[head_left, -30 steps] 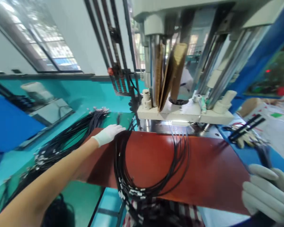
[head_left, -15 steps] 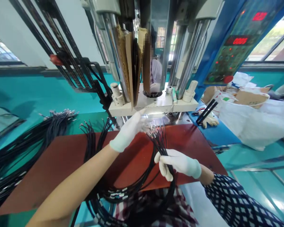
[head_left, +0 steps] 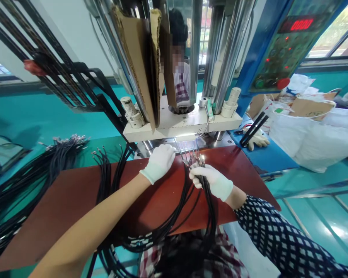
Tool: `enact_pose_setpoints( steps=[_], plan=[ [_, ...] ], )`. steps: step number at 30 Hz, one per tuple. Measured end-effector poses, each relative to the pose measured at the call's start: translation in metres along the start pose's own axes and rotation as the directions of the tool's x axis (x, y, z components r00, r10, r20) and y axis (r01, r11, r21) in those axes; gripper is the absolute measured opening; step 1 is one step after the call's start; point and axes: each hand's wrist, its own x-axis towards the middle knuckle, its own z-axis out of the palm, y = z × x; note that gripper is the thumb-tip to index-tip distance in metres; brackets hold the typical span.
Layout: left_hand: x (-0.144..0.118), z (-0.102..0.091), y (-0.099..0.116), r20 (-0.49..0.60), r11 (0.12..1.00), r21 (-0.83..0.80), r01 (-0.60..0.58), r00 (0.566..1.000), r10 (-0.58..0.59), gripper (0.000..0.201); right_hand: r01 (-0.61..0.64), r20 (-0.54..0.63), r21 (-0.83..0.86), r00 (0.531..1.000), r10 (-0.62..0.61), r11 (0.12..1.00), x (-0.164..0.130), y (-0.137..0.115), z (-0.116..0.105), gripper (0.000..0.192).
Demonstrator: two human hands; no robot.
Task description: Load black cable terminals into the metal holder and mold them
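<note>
White gloves cover both my hands. My right hand is closed around a bundle of black cables, just below their bare metal ends. The cables hang from it over the front edge of the red-brown board. My left hand is over the board, left of the cable ends, with its fingers curled together; whatever they may hold is hidden. Between the hands, several other black cables run up to thin metal ends at the front of the press plate.
More black cables lie on the board's left side, and a large bundle lies farther left. Cardboard sheets stand on the press. A control panel, a spare glove and white sacks are at the right.
My right hand has moved up the cables toward their metal ends. My left hand, blurred and stretched over the ends before, has drawn back slightly left and down, its fingers now curled.
</note>
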Motion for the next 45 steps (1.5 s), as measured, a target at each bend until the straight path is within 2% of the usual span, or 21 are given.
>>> enact_pose_setpoints(
  steps=[2,4,7,9,12,14,16,18,20,22,24,25,27,29,30,31,32,34,36,40,45],
  plan=[
    [0.003,0.01,0.0,0.04,0.972,0.232,-0.027,0.999,0.019,0.029,-0.088,0.13,0.077,0.988,0.077,0.993,0.006,0.002,-0.006,0.015],
    [0.009,0.019,0.006,0.053,0.957,0.291,0.022,0.998,-0.039,0.031,-0.173,0.263,0.144,0.956,0.131,0.974,0.011,0.005,-0.01,0.011],
    [0.019,0.027,0.014,0.038,0.939,0.299,0.172,0.981,-0.192,0.035,-0.28,0.426,0.265,0.892,0.148,0.923,0.016,0.009,-0.015,0.027],
    [0.022,0.027,0.015,0.048,0.93,0.312,0.196,0.974,-0.221,0.034,-0.316,0.462,0.336,0.876,0.137,0.887,0.014,0.009,-0.016,0.042],
    [0.018,0.022,0.012,0.131,0.937,0.336,0.096,0.98,-0.148,0.026,-0.36,0.465,0.393,0.872,0.155,0.846,0.009,0.009,-0.018,0.044],
    [0.008,0.018,0.01,0.177,0.932,0.355,0.07,0.974,-0.141,0.024,-0.363,0.507,0.411,0.853,0.122,0.836,0.005,0.01,-0.022,0.033],
    [-0.01,0.01,0.007,0.195,0.915,0.392,0.09,0.964,-0.179,0.025,-0.335,0.578,0.417,0.815,0.037,0.845,-0.001,0.013,-0.03,0.023],
    [-0.036,-0.002,0.002,0.209,0.884,0.444,0.146,0.943,-0.261,0.025,-0.297,0.621,0.41,0.784,-0.025,0.863,-0.006,0.015,-0.036,0.027],
    [-0.066,-0.02,-0.004,0.223,0.855,0.45,0.256,0.896,-0.385,0.022,-0.265,0.622,0.409,0.781,-0.054,0.873,-0.013,0.015,-0.038,0.028],
    [-0.093,-0.043,-0.008,0.242,0.854,0.337,0.397,0.84,-0.486,0.018,-0.25,0.615,0.416,0.785,-0.068,0.874,-0.02,0.013,-0.033,0.024],
    [-0.112,-0.065,-0.005,0.271,0.861,0.05,0.507,0.823,-0.5,0.022,-0.25,0.626,0.424,0.776,-0.083,0.87,-0.024,0.009,-0.022,0.019],
    [-0.117,-0.073,0.0,0.302,0.83,-0.138,0.54,0.822,-0.484,0.028,-0.254,0.641,0.425,0.762,-0.091,0.869,-0.025,0.007,-0.014,0.017],
    [-0.118,-0.079,0.015,0.405,0.665,-0.478,0.574,0.816,-0.413,0.042,-0.269,0.685,0.415,0.721,-0.103,0.869,-0.024,0.006,0.001,0.018],
    [-0.108,-0.072,0.033,0.536,0.424,-0.671,0.608,0.793,-0.288,0.05,-0.281,0.718,0.334,0.694,-0.05,0.899,-0.021,0.008,0.013,0.023],
    [-0.101,-0.065,0.04,0.579,0.318,-0.723,0.614,0.789,-0.208,0.052,-0.264,0.705,0.258,0.709,0.006,0.929,-0.02,0.008,0.018,0.027],
    [-0.093,-0.056,0.047,0.583,0.236,-0.767,0.597,0.802,-0.13,0.051,-0.217,0.658,0.149,0.75,0.067,0.965,-0.02,0.009,0.021,0.03],
    [-0.086,-0.047,0.052,0.559,0.181,-0.807,0.562,0.826,-0.068,0.05,-0.149,0.573,0.006,0.811,0.119,0.989,-0.021,0.009,0.024,0.031],
    [-0.076,-0.029,0.058,0.455,0.139,-0.881,0.452,0.891,-0.012,0.044,-0.015,0.361,-0.313,0.923,0.133,0.95,-0.026,0.007,0.029,0.028],
    [-0.072,-0.016,0.06,0.368,0.157,-0.917,0.368,0.929,-0.031,0.041,0.06,0.201,-0.539,0.978,0.06,0.84,-0.032,0.006,0.033,0.023],
    [-0.074,-0.009,0.062,0.363,0.182,-0.906,0.382,0.923,-0.127,0.043,0.062,0.057,-0.649,0.998,-0.033,0.758,-0.037,0.011,0.038,0.019],
    [-0.08,-0.008,0.066,0.364,0.225,-0.889,0.398,0.914,-0.178,0.042,0.069,0.038,-0.696,0.998,-0.059,0.714,-0.033,0.02,0.041,0.017]
  ],
)
